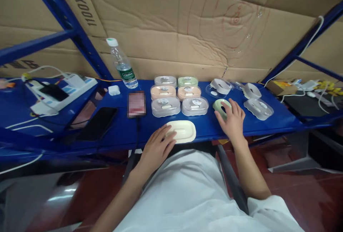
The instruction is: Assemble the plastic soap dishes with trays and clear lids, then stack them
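Observation:
My left hand (160, 143) lies with extended fingers over the left end of a cream oval tray (184, 132) near the table's front edge. The tray has a raised oval in its middle. At the right, my right hand (233, 119) has thumb and index finger at the rim of a pale green oval ring-shaped part (219, 105); its other fingers reach past it. Behind the tray stand several oval cases with clear lids, including a grey case (166, 107), a peach case (189, 93) and a green case (187, 81).
Right of my hand lie a grey clear-lidded piece (258, 109), a grey ring part (252, 91) and a white ring part (221, 86). A water bottle (123, 66), a white square case (114, 90), a dark phone (98, 124) and a power strip (64, 94) are leftward. Cardboard (160, 21) backs the blue table.

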The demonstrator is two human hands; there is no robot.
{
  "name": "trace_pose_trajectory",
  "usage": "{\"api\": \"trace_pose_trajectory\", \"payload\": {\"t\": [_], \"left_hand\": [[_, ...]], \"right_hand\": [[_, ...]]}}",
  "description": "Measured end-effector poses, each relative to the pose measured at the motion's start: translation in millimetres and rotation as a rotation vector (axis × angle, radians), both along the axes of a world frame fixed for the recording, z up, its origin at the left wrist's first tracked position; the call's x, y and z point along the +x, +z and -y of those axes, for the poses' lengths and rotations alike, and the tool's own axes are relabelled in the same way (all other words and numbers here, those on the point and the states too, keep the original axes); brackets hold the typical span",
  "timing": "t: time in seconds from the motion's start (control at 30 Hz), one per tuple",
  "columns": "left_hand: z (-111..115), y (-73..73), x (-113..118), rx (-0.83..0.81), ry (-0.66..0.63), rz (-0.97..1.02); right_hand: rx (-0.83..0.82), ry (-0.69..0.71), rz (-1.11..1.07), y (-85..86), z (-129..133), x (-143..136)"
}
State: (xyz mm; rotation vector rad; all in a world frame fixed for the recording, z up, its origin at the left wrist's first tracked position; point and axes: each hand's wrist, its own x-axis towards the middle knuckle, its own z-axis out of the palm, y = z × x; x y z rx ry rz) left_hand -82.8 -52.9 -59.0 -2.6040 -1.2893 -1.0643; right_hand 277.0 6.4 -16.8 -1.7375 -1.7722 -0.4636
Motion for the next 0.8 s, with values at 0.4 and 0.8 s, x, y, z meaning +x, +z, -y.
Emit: {"api": "trace_pose_trajectory", "payload": {"t": [0.4, 0.8], "left_hand": [[-2, -0.1, -3, -0.134, 0.035, 0.236], [-3, -3.0, -8, -0.051, -0.003, 0.103]], "right_hand": [[-0.070, 0.398, -0.115, 3.6, 21, 11], [-0.236, 0.975, 0.017, -10.7, 21, -101]]}}
